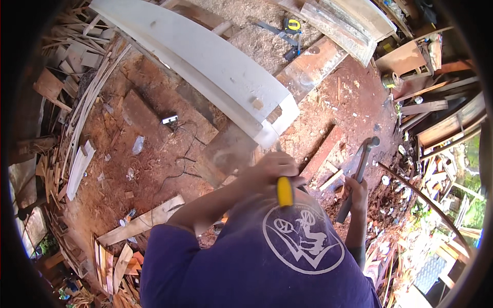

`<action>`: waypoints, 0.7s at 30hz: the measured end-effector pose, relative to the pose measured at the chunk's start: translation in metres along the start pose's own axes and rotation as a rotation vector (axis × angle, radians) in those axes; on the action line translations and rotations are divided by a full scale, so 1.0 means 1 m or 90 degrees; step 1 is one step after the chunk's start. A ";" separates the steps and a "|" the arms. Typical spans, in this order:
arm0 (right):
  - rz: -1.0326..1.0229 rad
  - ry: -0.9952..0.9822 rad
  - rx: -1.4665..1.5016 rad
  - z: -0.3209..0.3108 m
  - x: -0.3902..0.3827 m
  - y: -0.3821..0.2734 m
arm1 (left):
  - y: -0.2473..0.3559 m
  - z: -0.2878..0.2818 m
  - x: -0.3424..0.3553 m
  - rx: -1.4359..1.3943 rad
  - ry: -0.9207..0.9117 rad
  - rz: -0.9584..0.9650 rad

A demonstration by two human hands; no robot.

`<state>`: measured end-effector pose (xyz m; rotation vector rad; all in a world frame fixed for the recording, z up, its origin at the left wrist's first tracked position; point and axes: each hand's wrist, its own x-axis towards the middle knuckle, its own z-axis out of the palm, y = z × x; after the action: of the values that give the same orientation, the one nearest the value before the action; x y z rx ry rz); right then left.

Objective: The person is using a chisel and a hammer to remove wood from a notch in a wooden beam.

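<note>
My left hand point(275, 168) is closed around a chisel with a yellow handle point(284, 191). The handle's butt points back toward my body, and the blade runs toward the near end of a long pale timber point(215, 66). Whether the blade's tip touches the wood is hard to make out. Off to the right, my right hand point(358, 191) grips a hammer point(361, 167) by its dark handle. The hammer's head is up, away from the chisel. Small notches show at the timber's near end, beside my left hand.
A yellow tape measure point(292, 25) lies on sawdust beyond the timber. On the reddish dirt floor at left are a white power socket point(169, 119) with a dark cable and a loose board point(141, 220). Scrap-wood piles point(61, 66) line both sides. A thin curved rod point(426, 197) rises at right.
</note>
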<state>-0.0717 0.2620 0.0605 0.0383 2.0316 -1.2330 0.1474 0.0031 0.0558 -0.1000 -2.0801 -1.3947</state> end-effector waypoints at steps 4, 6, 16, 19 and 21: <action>0.007 0.020 0.056 -0.001 -0.001 -0.002 | -0.011 0.036 0.020 0.023 -0.091 0.002; 0.016 0.021 0.058 -0.006 0.001 0.007 | -0.009 0.041 0.035 0.006 -0.047 0.000; -0.092 -0.086 0.037 -0.008 0.012 -0.024 | -0.032 -0.026 0.082 -0.019 0.121 -0.269; -0.162 -0.151 0.032 -0.005 0.015 -0.045 | -0.043 -0.036 0.081 -0.004 0.137 -0.315; -0.195 -0.165 -0.004 -0.007 0.021 -0.054 | -0.037 -0.033 0.086 0.063 0.139 -0.315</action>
<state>-0.1113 0.2314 0.0905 -0.4286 1.8578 -1.3387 0.0791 -0.0647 0.0797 0.6193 -2.0609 -1.4919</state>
